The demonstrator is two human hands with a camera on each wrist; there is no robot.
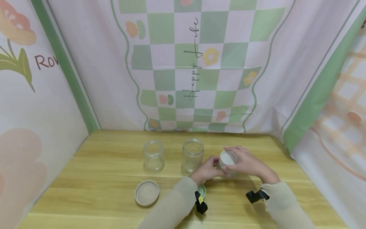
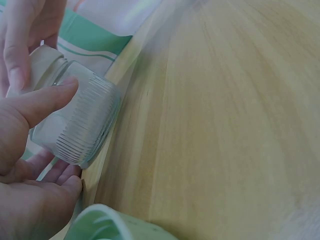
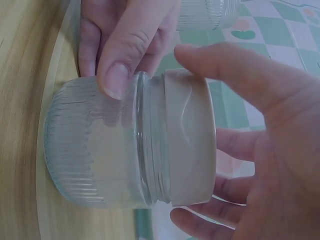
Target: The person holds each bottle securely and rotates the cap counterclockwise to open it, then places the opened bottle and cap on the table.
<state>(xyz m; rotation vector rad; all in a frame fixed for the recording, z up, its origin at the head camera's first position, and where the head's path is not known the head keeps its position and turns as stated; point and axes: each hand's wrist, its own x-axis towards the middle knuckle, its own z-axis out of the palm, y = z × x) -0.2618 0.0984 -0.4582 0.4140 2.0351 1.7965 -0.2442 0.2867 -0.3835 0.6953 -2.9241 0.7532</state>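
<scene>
On the right side of the table, a ribbed glass jar stands upright with an off-white lid over its mouth. Part of the jar's threaded neck shows below the lid's edge in the right wrist view. My left hand holds the jar's side, its thumb lying against the glass. From above, my right hand curls its thumb and fingers round the lid. A green lid lies near my left wrist, partly hidden by the sleeve; its open inside shows in the left wrist view.
Two lidless glass jars stand left of my hands, one in the middle and one farther left. A beige lid lies inside-up at the front left. Behind the wooden table hangs a checkered curtain.
</scene>
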